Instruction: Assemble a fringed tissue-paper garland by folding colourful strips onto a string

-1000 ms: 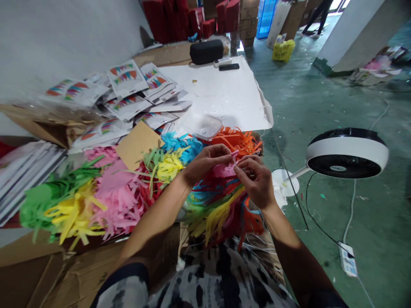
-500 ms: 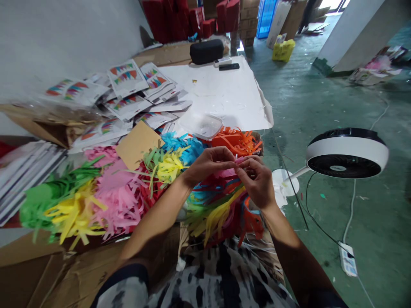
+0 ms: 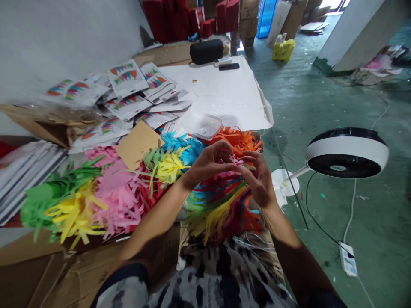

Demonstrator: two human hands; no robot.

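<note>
In the head view my left hand (image 3: 213, 161) and my right hand (image 3: 257, 176) meet above the lap. Between their fingertips is the pink top of a paper tassel (image 3: 237, 162), pinched from both sides. Below them hang several tissue paper tassels in green, yellow (image 3: 221, 214), blue and red. Orange paper fringe (image 3: 239, 141) lies just beyond the hands. To the left are a yellow tassel (image 3: 170, 166), a blue one (image 3: 184, 147), pink fringe (image 3: 120, 201) and green fringe (image 3: 48, 201). My fingers partly hide the pink piece.
Printed packets (image 3: 126, 79) lie heaped at the back left, near a tan card (image 3: 138, 143). A clear plastic tray (image 3: 207, 126) sits on the white table cover (image 3: 231, 98). On the right stands a fan (image 3: 346, 154), with cables and a power strip (image 3: 347, 259) on the floor.
The right hand's fingers have straightened and spread a little, and that hand has turned slightly. The left hand stays almost in place. The pink piece is still between the fingertips.
</note>
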